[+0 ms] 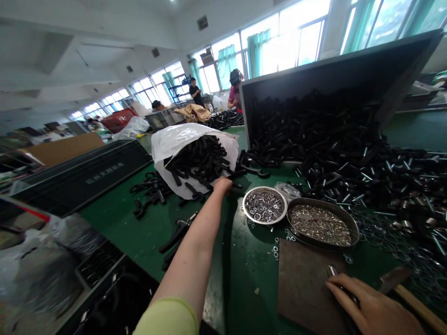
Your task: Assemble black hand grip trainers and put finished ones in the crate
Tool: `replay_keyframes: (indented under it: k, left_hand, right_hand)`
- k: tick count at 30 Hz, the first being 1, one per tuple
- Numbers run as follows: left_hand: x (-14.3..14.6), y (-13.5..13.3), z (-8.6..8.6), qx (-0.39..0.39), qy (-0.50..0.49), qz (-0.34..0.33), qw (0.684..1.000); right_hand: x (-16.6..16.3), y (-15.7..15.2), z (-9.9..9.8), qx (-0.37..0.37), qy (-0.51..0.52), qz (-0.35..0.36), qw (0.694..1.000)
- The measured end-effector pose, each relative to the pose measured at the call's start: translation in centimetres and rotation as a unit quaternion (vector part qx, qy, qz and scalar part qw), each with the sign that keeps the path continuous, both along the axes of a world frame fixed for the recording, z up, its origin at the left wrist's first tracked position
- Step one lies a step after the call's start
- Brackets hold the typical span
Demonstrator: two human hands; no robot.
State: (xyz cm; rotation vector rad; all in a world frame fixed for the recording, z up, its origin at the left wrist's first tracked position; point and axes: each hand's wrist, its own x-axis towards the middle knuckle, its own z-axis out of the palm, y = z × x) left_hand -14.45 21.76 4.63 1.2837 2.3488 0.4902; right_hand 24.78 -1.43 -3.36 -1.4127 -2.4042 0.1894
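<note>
Grip of the left hand (222,184) is buried among the black handles (199,160), can't tell how wide; I'd lift only the loose one nearest it, right hand (373,309) pinching the bolt (333,271)

One row of pale characters stands on the long side wall of the black crate (91,177) along the left edge of the bench (244,265). It is printed in white or light grey, about midway along the wall, and runs parallel to the crate's rim. The strokes are too blurred and too small to read, and it cannot be told whether they are letters, numerals or another script. No other writing can be made out, neither on the white bag (181,139) by the left hand (222,184) nor on the brown plate (303,284) under the right hand (373,307).
</note>
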Motion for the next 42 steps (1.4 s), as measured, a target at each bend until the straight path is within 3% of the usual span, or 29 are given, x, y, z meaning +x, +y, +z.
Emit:
replay_keyframes:
  k: [4,6,8,10,12,15,19,27,34,39,42]
  left_hand:
    - [1.2,-2.6,2.2,0.120,-0.040,0.025,0.992]
    - [2.7,-5.1,3.0,0.178,-0.054,0.022,0.982]
    - [5.2,-8.6,3.2,0.245,-0.127,-0.007,0.961]
    - [8.3,-13.2,2.9,0.314,-0.337,-0.072,0.885]
    - [11.5,-18.2,2.0,0.225,-0.539,-0.144,0.799]
    - [15.5,-24.5,0.3,0.052,-0.680,-0.145,0.717]
    - [18.6,-28.4,-0.7,-0.018,-0.700,-0.119,0.704]
    - [19.6,-29.0,0.3,-0.070,-0.667,-0.120,0.732]
    - [19.3,-29.5,0.2,-0.093,-0.676,-0.140,0.717]
    - [19.4,-29.6,0.5,-0.064,-0.629,-0.170,0.755]
    - [19.1,-29.3,0.3,-0.102,-0.628,-0.177,0.751]
  right_hand:
    - [-1.0,0.0,2.2,-0.159,0.140,-0.116,0.970]
    - [-1.4,0.0,3.4,-0.219,0.243,-0.142,0.934]
    - [-1.7,-0.3,4.3,-0.259,0.361,-0.178,0.878]
    - [-2.0,-0.9,4.9,-0.277,0.461,-0.219,0.814]
    - [-2.4,-1.8,5.3,-0.262,0.516,-0.243,0.779]
    - [-3.1,-3.3,6.1,-0.206,0.510,-0.239,0.800]
    - [-4.5,-4.9,7.5,-0.123,0.467,-0.193,0.854]
    - [-5.6,-6.4,8.1,-0.007,0.397,-0.103,0.912]
    - [-5.0,-6.9,8.2,-0.041,0.337,-0.100,0.935]
    - [-4.9,-7.3,7.4,-0.041,0.315,-0.061,0.946]
    - [-4.4,-6.4,7.8,-0.067,0.289,-0.014,0.955]
